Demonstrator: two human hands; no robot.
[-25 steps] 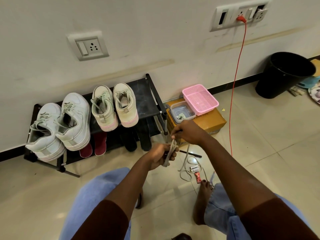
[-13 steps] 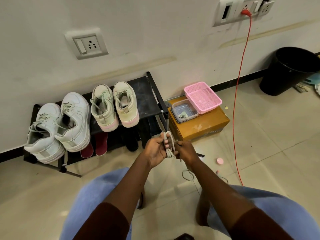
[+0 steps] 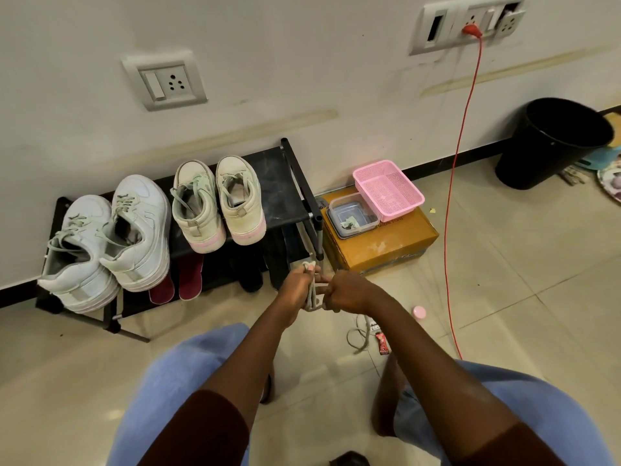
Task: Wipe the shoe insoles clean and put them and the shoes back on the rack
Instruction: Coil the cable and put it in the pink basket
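Note:
A black shoe rack [image 3: 289, 183] stands against the wall. On its top shelf sit a pale mint pair of sneakers [image 3: 111, 243] at the left and a cream pair with pink soles [image 3: 218, 203] beside them. Two dark red insoles [image 3: 181, 280] stick out from the lower shelf. In front of the rack's right end, my left hand [image 3: 295, 287] and my right hand [image 3: 346, 294] are both closed on a bundled grey shoelace [image 3: 314, 297], held between them above the floor.
A yellow cardboard box [image 3: 386, 243] right of the rack carries a pink basket [image 3: 386, 190] and a clear tub [image 3: 353, 218]. A loose grey lace [image 3: 359, 338], a small red packet [image 3: 382, 343] and a pink cap [image 3: 419, 312] lie on the tiles. A red cable [image 3: 453, 230] hangs nearby. A black bin [image 3: 551, 142] stands far right.
My right hand came down from its raised position to meet my left hand. The lace that hung loose is now gathered into a bundle between both hands.

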